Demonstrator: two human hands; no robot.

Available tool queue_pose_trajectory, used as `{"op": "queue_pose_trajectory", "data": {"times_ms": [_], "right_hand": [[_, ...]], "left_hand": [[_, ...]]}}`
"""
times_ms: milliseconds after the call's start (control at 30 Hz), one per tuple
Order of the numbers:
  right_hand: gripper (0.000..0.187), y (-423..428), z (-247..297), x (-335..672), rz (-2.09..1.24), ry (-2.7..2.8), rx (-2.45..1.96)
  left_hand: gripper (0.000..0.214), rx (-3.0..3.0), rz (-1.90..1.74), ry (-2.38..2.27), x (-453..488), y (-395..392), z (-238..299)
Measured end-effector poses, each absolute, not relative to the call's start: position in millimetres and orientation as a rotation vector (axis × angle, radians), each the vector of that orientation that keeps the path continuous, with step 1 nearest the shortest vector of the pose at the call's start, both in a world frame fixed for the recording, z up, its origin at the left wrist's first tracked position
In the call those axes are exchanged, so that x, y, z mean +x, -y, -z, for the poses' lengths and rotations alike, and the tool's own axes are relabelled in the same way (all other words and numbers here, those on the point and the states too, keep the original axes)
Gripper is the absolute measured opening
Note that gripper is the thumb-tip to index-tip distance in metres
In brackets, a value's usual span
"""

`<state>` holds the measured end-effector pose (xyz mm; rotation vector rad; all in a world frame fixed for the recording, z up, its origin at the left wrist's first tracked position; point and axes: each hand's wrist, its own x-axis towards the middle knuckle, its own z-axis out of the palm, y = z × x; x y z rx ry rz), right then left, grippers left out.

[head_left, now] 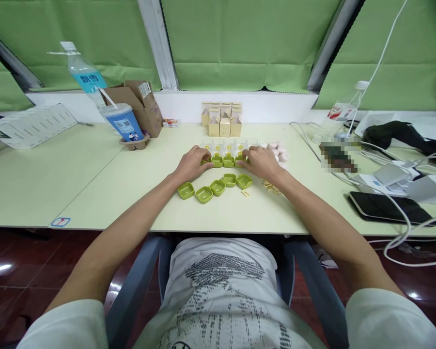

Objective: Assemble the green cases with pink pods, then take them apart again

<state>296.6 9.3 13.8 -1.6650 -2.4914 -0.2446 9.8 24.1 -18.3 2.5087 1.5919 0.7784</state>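
Observation:
My left hand point(192, 162) rests on the pale table point(105, 194) with its fingers curled onto the left end of a far row of small green square cases point(223, 160). At the row's right end my right hand point(260, 162) lies with its fingertips pressed on a case. What each hand's fingers hold is hidden. A nearer curved row of several open green cases point(216, 186) lies just in front of both hands. Clear lids point(225, 144) stand behind the far row. Small pink-white pieces point(278, 150) lie beside my right hand.
Small yellow cartons point(222, 118) stand at the back. A blue paper cup point(125, 123), a water bottle point(83, 72) and a cardboard box point(141, 104) stand far left. Phones point(383, 206), white cables point(403, 213) and a second bottle point(339, 114) crowd the right side.

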Motion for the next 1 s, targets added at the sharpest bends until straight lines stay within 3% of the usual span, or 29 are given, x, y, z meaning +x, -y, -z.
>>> {"op": "queue_pose_trajectory", "data": {"times_ms": [67, 167, 267, 433, 567, 700, 867, 1000], "right_hand": [[0.039, -3.2, -25.1, 300.3, 0.194, 2.486, -1.582], [0.028, 4.4, -43.3, 309.7, -0.229, 2.641, -1.277], [0.016, 9.0, -51.5, 318.9, -0.544, 2.779, -1.078], [0.025, 18.9, -40.4, 320.6, -0.342, 2.825, -0.998], [0.026, 40.5, -28.3, 298.3, -0.076, 2.731, -0.905], [0.033, 63.7, -16.6, 258.2, -0.051, 2.752, -0.857], [0.018, 71.3, -10.5, 240.6, -0.054, 2.821, -1.028], [0.018, 71.3, -8.9, 260.8, -0.074, 2.825, -0.944]], "left_hand": [[0.019, 2.537, -0.812, -1.593, 7.6, -16.8, 3.9], [0.02, 2.552, -0.852, -1.509, -0.5, 9.4, -20.5], [0.032, 2.587, -0.583, -1.434, -13.5, 53.2, -30.4], [0.033, 2.76, -0.453, -1.404, -43.3, 109.0, -7.9], [0.028, 2.741, -0.566, -1.235, -57.5, 106.9, 5.9], [0.04, 2.743, -0.56, -1.163, -56.8, 94.0, 5.0], [0.038, 2.776, -0.515, -1.082, -50.1, 98.3, 6.4], [0.035, 2.834, -0.519, -1.168, -43.3, 108.9, 16.8]]}}
